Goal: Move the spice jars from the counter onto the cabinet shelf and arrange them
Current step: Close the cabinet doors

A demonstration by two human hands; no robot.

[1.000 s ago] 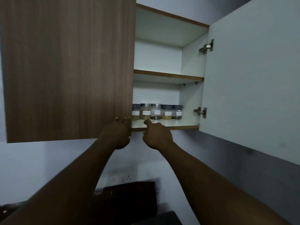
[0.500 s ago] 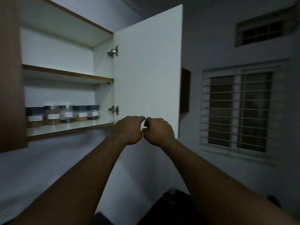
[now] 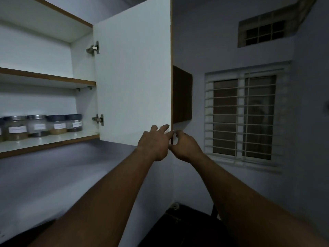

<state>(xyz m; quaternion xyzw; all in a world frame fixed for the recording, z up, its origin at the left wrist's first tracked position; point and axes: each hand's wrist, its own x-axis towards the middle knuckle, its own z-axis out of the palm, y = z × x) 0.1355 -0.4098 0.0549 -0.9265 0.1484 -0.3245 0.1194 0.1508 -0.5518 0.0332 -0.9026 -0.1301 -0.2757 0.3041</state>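
Several labelled spice jars [image 3: 38, 125] with dark or metal lids stand in a row on the cabinet's lower shelf [image 3: 53, 139], at the far left of the head view. The white door [image 3: 133, 77] of the cabinet hangs wide open. Both hands are at that door's lower free corner, far from the jars. My left hand [image 3: 154, 143] lays straight fingers against the door's white inner face. My right hand [image 3: 185, 147] curls its fingers and thumb round the door's brown edge from the outer side. Neither hand holds a jar.
An upper shelf [image 3: 48, 78] runs above the jars. Behind the door's edge shows another brown wall cabinet [image 3: 182, 93]. A barred window [image 3: 243, 114] and a small vent [image 3: 263, 32] are on the right wall. A dark surface [image 3: 183, 227] lies below.
The view has swung right, away from the shelf. Both hands left the shelf's front edge and came together at the open door's lower corner; the left hand's fingers straightened onto the door.
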